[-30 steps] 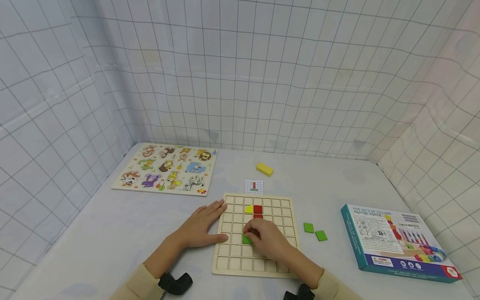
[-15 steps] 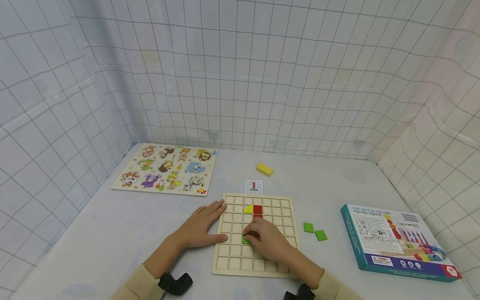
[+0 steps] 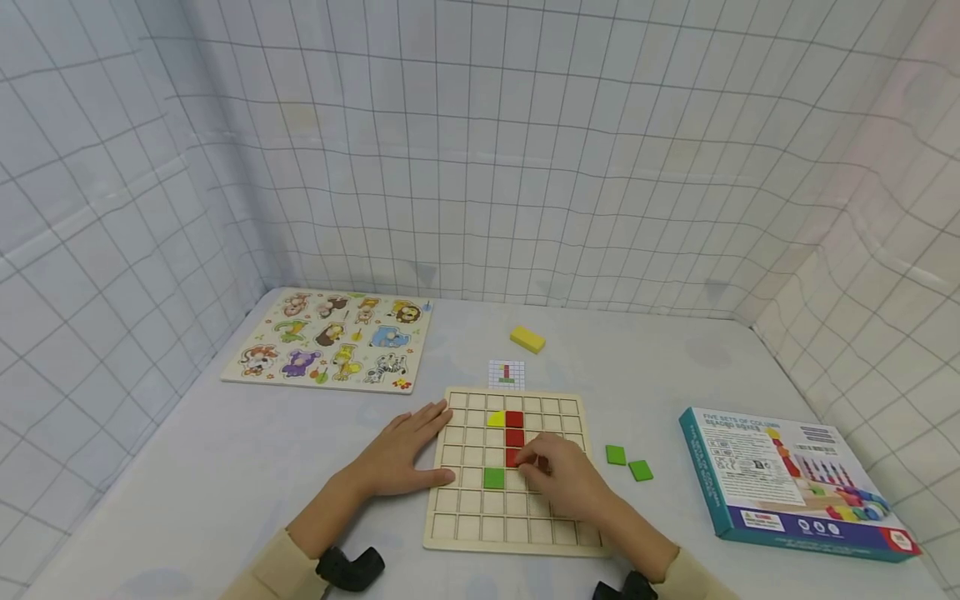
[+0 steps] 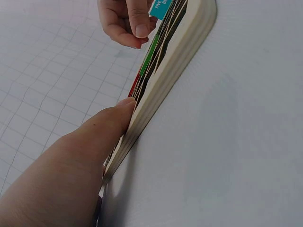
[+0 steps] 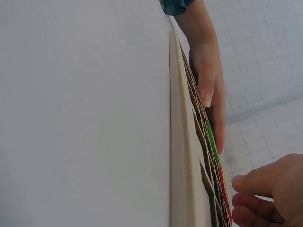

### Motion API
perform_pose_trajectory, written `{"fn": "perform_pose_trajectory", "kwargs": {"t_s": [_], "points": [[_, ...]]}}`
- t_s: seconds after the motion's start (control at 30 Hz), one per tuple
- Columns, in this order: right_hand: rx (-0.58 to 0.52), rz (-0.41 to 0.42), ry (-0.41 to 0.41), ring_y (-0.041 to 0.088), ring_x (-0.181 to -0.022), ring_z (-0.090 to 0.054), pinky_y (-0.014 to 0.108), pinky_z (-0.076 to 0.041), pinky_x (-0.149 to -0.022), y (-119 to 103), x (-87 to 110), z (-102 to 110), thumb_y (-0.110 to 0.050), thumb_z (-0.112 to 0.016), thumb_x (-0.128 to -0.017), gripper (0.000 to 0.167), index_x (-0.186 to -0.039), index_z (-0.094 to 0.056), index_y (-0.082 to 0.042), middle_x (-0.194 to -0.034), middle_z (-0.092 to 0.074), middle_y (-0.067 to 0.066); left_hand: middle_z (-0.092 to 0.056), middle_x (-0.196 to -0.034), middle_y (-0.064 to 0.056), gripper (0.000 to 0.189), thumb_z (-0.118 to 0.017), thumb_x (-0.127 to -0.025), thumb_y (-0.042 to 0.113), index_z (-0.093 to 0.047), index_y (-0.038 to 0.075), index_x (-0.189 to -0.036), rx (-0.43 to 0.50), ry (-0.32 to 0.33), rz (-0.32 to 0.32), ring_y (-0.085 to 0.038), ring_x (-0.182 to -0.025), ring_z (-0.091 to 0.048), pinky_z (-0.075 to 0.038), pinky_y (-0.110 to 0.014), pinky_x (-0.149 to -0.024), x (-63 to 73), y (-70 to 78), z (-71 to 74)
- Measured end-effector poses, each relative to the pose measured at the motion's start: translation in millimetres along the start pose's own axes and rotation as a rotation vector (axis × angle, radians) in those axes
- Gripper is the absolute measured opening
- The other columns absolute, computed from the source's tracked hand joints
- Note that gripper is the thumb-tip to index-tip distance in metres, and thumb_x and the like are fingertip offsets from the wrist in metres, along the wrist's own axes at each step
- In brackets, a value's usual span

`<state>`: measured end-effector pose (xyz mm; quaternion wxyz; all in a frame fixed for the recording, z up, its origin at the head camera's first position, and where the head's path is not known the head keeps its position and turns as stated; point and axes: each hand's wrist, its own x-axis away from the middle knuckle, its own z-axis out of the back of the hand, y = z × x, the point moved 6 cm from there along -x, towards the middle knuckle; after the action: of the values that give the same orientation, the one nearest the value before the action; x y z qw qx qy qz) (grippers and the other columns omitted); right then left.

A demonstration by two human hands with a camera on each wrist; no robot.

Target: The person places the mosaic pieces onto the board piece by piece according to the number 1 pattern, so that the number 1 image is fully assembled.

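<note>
Fingers [image 3: 536,448] near tile [image 3: 511,457], head view adds card [image 3: 507,374]

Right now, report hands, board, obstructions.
Left hand resting on grid board, left edge. Right hand over it, fingers apparently empty, near lowest red tile. One green tile in a cell. Nothing visibly in the way.

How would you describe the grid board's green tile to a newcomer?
Find the wooden grid board. In the head view, its green tile sits below-left of the red tiles. Unlike the two loose green tiles to the board's right, it lies within the grid.
</note>
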<state>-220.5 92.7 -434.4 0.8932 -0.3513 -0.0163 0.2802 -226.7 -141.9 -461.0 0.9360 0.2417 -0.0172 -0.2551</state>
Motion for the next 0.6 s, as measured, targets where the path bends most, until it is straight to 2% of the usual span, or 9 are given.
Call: {"fn": "perform_pose_trajectory", "kwargs": {"t_s": [0.23,0.47,0.6], "points": [[-0.008,-0.053,0.062,0.005,-0.071,-0.05,0.022,-0.047,-0.061,16,8.0,15,-0.009,-0.071,-0.089,0.004,-0.092,-0.072,-0.013,-0.083,-0.058,-0.013,-0.023,-0.16,-0.007,0.092,-0.059,-0.086,0.064,-0.03,0.01,-0.154,0.0,-0.003,0.003,-0.028,-0.146,-0.02,-0.018,-0.053,-0.114,-0.4,-0.9,-0.5],[-0.006,-0.059,0.137,0.005,-0.069,-0.05,0.022,-0.046,-0.059,30,14.9,31,-0.002,-0.073,-0.086,0.011,-0.09,-0.071,-0.012,-0.082,-0.059,-0.01,-0.024,-0.16,-0.008,0.092,-0.059,-0.085,0.064,-0.031,0.01,-0.154,-0.003,-0.006,0.006,-0.028,-0.146,-0.021,-0.019,-0.053,-0.114,-0.6,-0.2,-0.1],[0.006,-0.101,0.161,0.006,-0.069,-0.051,0.022,-0.046,-0.06,39,17.0,40,0.0,-0.073,-0.085,0.013,-0.09,-0.071,-0.011,-0.081,-0.059,-0.01,-0.024,-0.16,-0.007,0.092,-0.059,-0.085,0.064,-0.031,0.01,-0.154,-0.002,-0.008,0.01,-0.028,-0.146,-0.021,-0.018,-0.053,-0.114,-0.6,0.3,0.0]]}}
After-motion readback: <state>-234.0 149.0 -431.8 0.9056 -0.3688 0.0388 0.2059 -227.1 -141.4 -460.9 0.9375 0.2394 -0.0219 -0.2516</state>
